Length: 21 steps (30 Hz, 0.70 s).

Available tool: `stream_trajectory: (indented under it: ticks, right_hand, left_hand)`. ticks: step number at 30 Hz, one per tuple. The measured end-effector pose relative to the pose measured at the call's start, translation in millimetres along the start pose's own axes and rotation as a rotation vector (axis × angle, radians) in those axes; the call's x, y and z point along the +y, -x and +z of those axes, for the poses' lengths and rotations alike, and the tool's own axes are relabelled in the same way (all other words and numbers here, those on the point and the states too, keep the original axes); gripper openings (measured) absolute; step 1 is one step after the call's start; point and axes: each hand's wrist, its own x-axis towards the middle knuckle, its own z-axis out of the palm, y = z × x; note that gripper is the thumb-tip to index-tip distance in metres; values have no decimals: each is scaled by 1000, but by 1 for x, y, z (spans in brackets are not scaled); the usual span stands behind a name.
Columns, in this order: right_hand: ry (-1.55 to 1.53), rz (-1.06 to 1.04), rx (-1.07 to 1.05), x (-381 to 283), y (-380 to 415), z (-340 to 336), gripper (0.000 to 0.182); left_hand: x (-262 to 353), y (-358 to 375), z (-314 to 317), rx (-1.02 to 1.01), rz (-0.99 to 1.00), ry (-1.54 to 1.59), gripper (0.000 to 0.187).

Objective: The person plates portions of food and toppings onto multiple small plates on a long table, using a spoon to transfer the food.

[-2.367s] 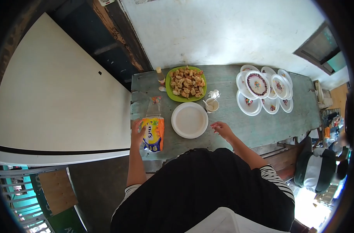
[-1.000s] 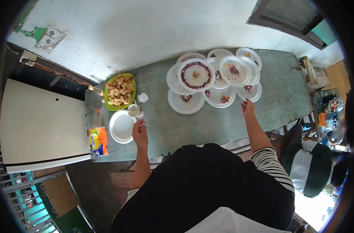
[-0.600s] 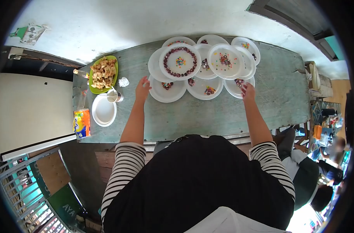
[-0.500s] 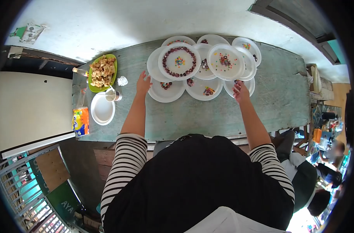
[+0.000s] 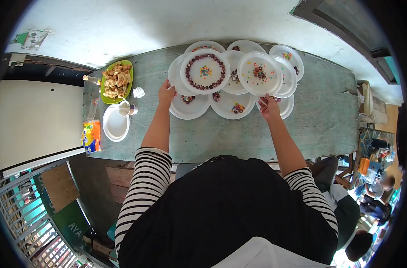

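My left hand is at the left rim of a white disposable plate, its fingers closed on the edge. Partly covering that plate is another white plate with a ring of dark red beads around a small multicoloured cluster. At the front rim of a raised white plate on the right, my right hand pinches the edge. Small coloured pieces are scattered on this plate around a reddish bead cluster. Beneath and around these two lie several more white plates with bead clusters, partly overlapped.
On the table's left stand a green tray of brown food, a crumpled tissue, a paper cup, a white plate and an orange packet. A wall runs behind the table. People are at far right.
My left hand has closed in on the left plate's rim. My right hand has moved left and up to the front edge of the raised right plate, and its fingers have drawn together.
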Motion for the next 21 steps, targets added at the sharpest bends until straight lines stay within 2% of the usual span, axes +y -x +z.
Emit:
stream_trajectory:
  ticks: [3,5,6,8,9,12,17,19,21]
  right_hand:
    - [31,-7,-10,1,2,4,27]
    - [35,-4,3,0,6,8,26]
    - [42,2,18,-1,9,10,26]
    - [24,-4,18,-1,10,12,27]
    - [12,-3,21,-1,11,12,29]
    - [-7,37,0,-4,10,14,30]
    - [-33,41,1,-3,2,17,21]
    - [-21,29,-5,-3,0,16,20]
    - [14,28,10,-3,-1,15,19]
  left_hand:
    - [2,4,-3,1,11,-131,57]
    - [-9,-6,-3,403,542,-786,50]
    - [4,-2,-2,405,550,-785,50]
    - [37,15,6,111,294,-545,44]
    - [39,10,11,113,301,-543,44]
    - [44,1,27,35,146,-547,41]
    - [42,-7,35,32,160,-589,43]
    - [55,-1,34,-78,28,-427,42]
    - [55,-2,35,-70,12,-358,42]
